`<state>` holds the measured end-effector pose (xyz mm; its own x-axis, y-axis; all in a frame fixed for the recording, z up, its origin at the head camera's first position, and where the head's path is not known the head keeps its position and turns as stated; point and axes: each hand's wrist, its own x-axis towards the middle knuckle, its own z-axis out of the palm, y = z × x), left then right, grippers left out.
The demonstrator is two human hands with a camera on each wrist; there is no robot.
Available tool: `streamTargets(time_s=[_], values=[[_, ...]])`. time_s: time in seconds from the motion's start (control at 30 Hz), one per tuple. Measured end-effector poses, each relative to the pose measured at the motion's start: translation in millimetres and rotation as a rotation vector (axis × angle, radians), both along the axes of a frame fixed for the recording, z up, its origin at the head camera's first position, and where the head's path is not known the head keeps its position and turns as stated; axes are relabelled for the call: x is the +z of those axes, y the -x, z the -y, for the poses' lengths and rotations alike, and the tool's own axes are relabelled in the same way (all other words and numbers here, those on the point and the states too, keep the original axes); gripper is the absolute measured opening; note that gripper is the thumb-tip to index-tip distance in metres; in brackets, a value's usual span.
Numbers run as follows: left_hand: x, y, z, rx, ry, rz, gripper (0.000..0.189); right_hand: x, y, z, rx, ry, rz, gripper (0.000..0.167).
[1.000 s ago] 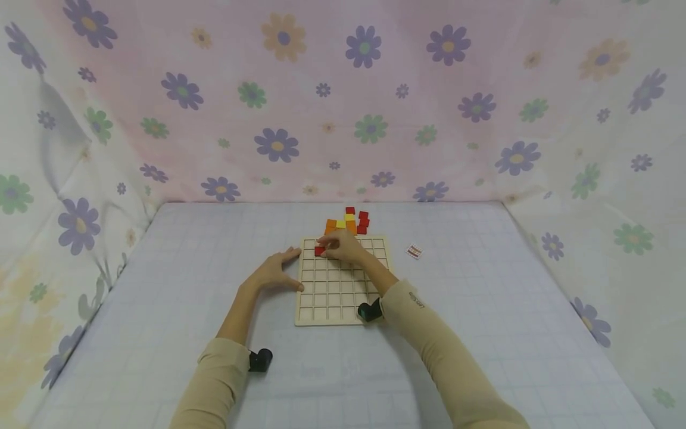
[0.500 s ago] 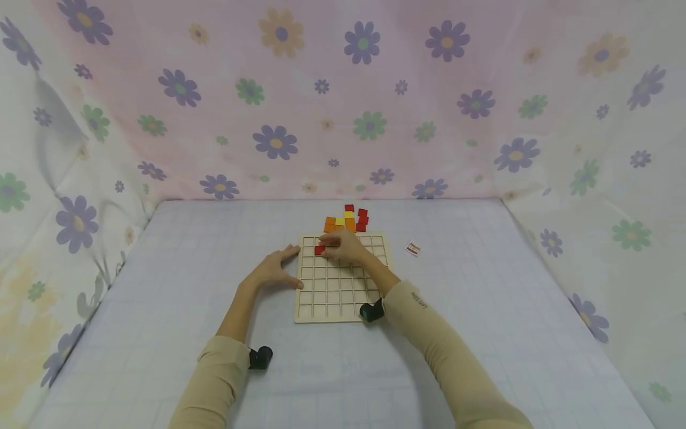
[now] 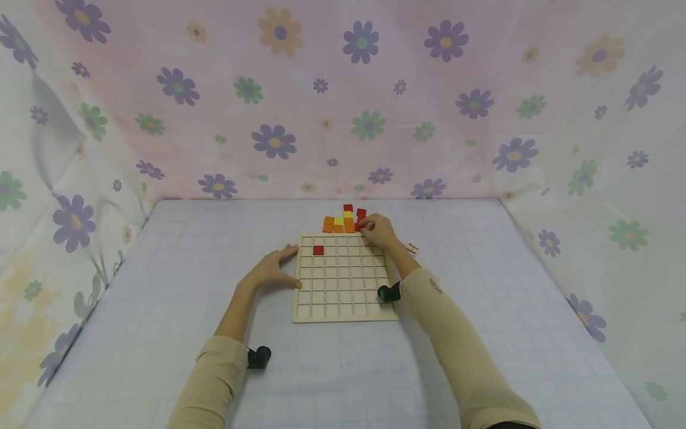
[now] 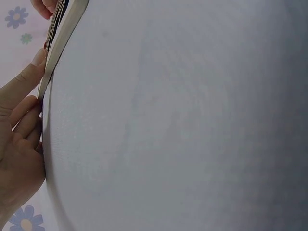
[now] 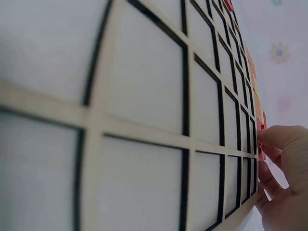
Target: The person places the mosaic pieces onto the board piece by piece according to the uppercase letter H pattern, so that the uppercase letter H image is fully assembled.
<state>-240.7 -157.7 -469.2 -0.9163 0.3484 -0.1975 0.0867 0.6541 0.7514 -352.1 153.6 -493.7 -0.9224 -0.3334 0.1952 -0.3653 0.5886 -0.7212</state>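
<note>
A square wooden grid board (image 3: 332, 285) lies flat in front of me. One red tile (image 3: 318, 250) occupies a cell in its upper left part. My left hand (image 3: 270, 269) rests along the board's left edge, thumb and fingers spread apart. Just past the far right part of the board, my right hand (image 3: 379, 230) has thumb and fingertips at a red tile (image 5: 262, 154) and pinches it; the fingers partly cover it. More red tiles (image 3: 361, 213) lie right beside these fingertips.
Orange tiles (image 3: 328, 224) and yellow tiles (image 3: 347, 214) are clustered behind the board's far edge, with another red tile (image 3: 348, 207) at the back. A small patterned card (image 3: 412, 248) lies right of the board, by the right wrist. Flowered cloth (image 3: 370, 125) hangs behind the table.
My right hand has left the red tile in the board's cell and moved right and away to the loose red tiles. The left hand has stayed at the board's edge.
</note>
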Motion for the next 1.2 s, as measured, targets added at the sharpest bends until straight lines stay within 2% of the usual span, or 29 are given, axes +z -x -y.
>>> streamTargets(time_s=[0.1, 0.2, 0.23, 0.53, 0.8, 1.03, 1.2], values=[[-0.1, 0.4, 0.6, 0.0, 0.003, -0.002, 0.099, -4.6, 8.8, -4, -0.01, -0.003, 0.052, 0.026], [-0.1, 0.7, 0.4, -0.002, -0.003, -0.008, 0.099, -4.7, 16.6, -5, -0.059, 0.0, 0.101, 0.033], [0.0, 0.8, 0.3, -0.003, -0.005, -0.008, 0.099, 7.4, 7.8, -1, -0.089, -0.024, 0.136, 0.033], [1.5, 1.2, -0.4, -0.003, 0.002, 0.004, 0.098, 19.0, -7.4, 3, -0.135, -0.008, 0.133, 0.035], [1.8, 1.2, 0.5, -0.002, 0.01, 0.008, 0.098, 16.5, -7.5, 4, -0.141, -0.004, 0.09, 0.032], [2.7, 0.7, -0.5, 0.001, 0.022, 0.012, 0.099, 14.0, -4.9, 5, -0.166, 0.018, 0.106, 0.037], [2.3, 1.3, -0.1, -0.004, 0.003, -0.006, 0.099, 15.5, -5.4, 8, -0.177, 0.012, 0.075, 0.038]])
